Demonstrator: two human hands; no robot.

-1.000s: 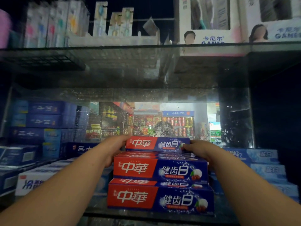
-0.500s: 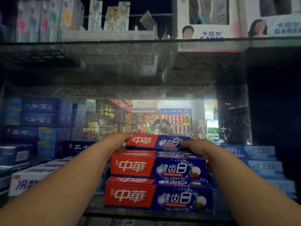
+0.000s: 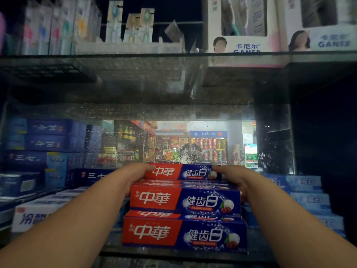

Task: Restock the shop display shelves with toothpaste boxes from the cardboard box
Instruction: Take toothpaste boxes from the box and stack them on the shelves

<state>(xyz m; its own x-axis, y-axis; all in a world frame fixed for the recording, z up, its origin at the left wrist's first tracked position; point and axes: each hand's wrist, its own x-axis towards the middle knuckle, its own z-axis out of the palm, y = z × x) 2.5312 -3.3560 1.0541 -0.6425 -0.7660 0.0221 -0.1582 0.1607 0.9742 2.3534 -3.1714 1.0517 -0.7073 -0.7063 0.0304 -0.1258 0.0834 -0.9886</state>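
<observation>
Three red-and-blue toothpaste boxes are stacked on the glass shelf. The bottom box and the middle box sit nearer to me; the top box is set further back. My left hand holds the top box's left end and my right hand holds its right end. Both forearms reach in from the lower corners. The cardboard box is out of view.
Dark blue toothpaste boxes are piled at the left, with a white box below them. Light blue boxes are stacked at the right. A glass shelf above carries toothbrush packs and white display cartons. A mirror back panel reflects the shop.
My hands stay on the ends of the top box, which has barely shifted. The camera view has drifted slightly.
</observation>
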